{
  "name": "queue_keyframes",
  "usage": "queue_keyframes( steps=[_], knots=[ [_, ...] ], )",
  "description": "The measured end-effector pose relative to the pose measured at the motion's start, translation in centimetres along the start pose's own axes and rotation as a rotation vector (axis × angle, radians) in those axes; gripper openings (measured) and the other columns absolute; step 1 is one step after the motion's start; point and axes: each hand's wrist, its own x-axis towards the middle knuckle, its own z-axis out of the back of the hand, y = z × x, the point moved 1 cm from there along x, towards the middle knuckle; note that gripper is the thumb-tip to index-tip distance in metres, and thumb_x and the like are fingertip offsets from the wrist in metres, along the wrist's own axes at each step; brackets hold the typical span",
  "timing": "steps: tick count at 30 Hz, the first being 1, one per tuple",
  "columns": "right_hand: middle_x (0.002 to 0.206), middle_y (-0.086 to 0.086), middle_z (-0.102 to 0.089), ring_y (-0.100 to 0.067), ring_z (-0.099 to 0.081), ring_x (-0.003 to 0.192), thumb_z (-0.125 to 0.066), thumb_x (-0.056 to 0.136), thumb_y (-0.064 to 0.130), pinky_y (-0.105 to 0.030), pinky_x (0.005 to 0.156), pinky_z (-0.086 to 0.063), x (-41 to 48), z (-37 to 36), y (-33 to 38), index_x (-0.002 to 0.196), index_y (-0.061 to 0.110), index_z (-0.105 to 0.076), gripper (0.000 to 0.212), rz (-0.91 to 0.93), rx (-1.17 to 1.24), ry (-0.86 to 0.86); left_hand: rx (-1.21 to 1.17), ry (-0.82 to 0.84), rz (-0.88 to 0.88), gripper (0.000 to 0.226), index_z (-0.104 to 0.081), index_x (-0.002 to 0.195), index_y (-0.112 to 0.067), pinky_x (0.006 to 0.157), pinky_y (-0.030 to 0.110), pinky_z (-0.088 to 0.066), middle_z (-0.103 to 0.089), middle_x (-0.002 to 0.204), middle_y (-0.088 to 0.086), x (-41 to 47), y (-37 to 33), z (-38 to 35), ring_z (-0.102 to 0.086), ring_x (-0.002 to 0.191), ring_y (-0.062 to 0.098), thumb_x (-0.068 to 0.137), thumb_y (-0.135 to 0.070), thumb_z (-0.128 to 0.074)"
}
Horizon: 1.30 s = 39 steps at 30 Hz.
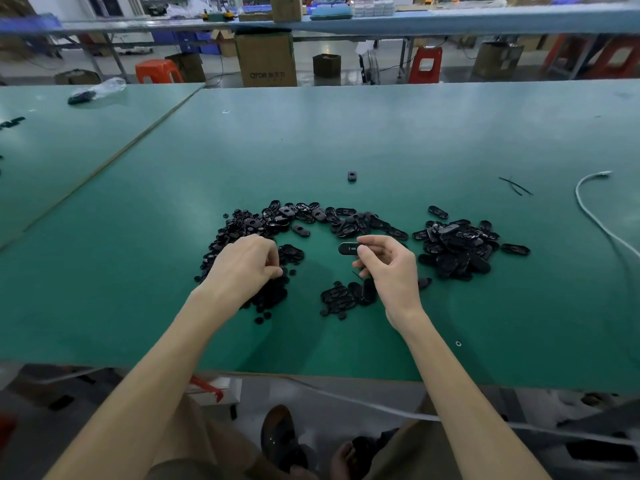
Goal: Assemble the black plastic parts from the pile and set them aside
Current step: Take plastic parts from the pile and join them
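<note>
Black plastic parts lie scattered in an arc [304, 216] across the green table [381, 140]. My right hand [388, 268] pinches a black oval part [348, 248] between thumb and fingers, just above the table. My left hand [247, 265] reaches into small round black pieces [270, 296] at the left, fingertips curled down on them; what it pinches is hidden. A heap of oval parts [457, 244] lies to the right of my right hand. A smaller cluster [346, 296] sits between my hands.
A lone black part [352, 176] lies farther back. A white cable [595, 209] curves along the right side, near thin black strips [516, 186]. A plastic bag with black parts [93, 91] lies far left. Boxes and stools stand beyond the table.
</note>
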Motion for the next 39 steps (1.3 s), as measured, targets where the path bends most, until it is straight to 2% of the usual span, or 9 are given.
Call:
queue_keyframes(
  steps=[2, 6, 11, 16, 26, 34, 39],
  knots=[
    [0.079, 0.006, -0.075, -0.014, -0.072, 0.073, -0.067, 0.098, 0.005, -0.024, 0.065, -0.056, 0.0, 0.0, 0.0, 0.105, 0.017, -0.074, 0.016, 0.004, 0.009, 0.002, -0.106, -0.053, -0.006, 0.012, -0.066, 0.088, -0.020, 0.070, 0.030, -0.045, -0.064, 0.089, -0.007, 0.0, -0.2, -0.1, -0.063, 0.085, 0.016, 0.095, -0.027, -0.074],
    [0.079, 0.007, -0.075, -0.013, -0.070, 0.072, -0.068, 0.098, 0.007, -0.024, 0.064, -0.056, 0.0, 0.0, 0.1, 0.101, 0.020, -0.076, 0.016, 0.019, 0.005, 0.023, -0.504, -0.082, -0.040, 0.012, -0.066, 0.087, -0.023, 0.063, 0.015, -0.052, -0.074, 0.073, -0.002, 0.1, -1.6, 0.2, -0.069, 0.066, 0.005, 0.092, -0.024, -0.077],
    [0.084, 0.003, -0.077, -0.013, -0.071, 0.072, -0.069, 0.098, 0.007, -0.024, 0.064, -0.056, 0.0, 0.0, 0.1, 0.102, 0.019, -0.077, 0.015, 0.026, 0.001, 0.027, -0.784, -0.037, -0.120, 0.012, -0.066, 0.091, -0.011, 0.065, 0.025, -0.058, -0.077, 0.076, 0.004, 0.3, -3.8, -0.5, -0.073, 0.067, 0.018, 0.091, -0.013, -0.078],
    [0.083, 0.003, -0.076, -0.013, -0.071, 0.072, -0.069, 0.098, 0.006, -0.024, 0.064, -0.055, -0.1, 0.0, 0.2, 0.103, 0.018, -0.076, 0.015, 0.027, 0.007, 0.033, -1.004, 0.038, -0.090, 0.012, -0.065, 0.096, 0.001, 0.065, 0.026, -0.058, -0.079, 0.084, 0.010, 0.8, -4.6, -1.6, -0.075, 0.071, 0.021, 0.094, -0.007, -0.073],
    [0.083, 0.006, -0.076, -0.013, -0.072, 0.073, -0.070, 0.097, 0.006, -0.023, 0.064, -0.054, -0.1, -0.1, 0.3, 0.103, 0.017, -0.076, 0.014, 0.027, 0.029, 0.042, -1.147, 0.076, 0.032, 0.016, -0.068, 0.102, 0.001, 0.066, 0.025, -0.058, -0.080, 0.092, 0.008, 0.9, -4.5, -2.5, -0.076, 0.077, 0.018, 0.096, -0.012, -0.073],
    [0.089, -0.002, -0.078, -0.023, -0.079, 0.088, -0.078, 0.091, 0.000, -0.024, 0.063, -0.057, -0.1, -0.1, 0.4, 0.099, 0.009, -0.071, 0.014, 0.011, 0.113, 0.034, -1.276, 0.060, 0.111, 0.010, -0.069, 0.099, -0.002, 0.070, 0.024, -0.060, -0.075, 0.097, 0.012, 0.5, -5.8, -3.9, -0.076, 0.090, 0.018, 0.097, -0.012, -0.071],
    [0.088, -0.003, -0.078, -0.020, -0.077, 0.085, -0.082, 0.087, 0.001, -0.027, 0.070, -0.061, -0.1, -0.2, 0.4, 0.097, 0.006, -0.071, 0.016, 0.005, 0.105, 0.028, -1.294, 0.042, 0.106, 0.014, -0.072, 0.100, 0.000, 0.072, 0.026, -0.058, -0.078, 0.096, 0.017, 0.5, -7.1, -4.9, -0.075, 0.089, 0.021, 0.098, -0.014, -0.070]
  ],
)
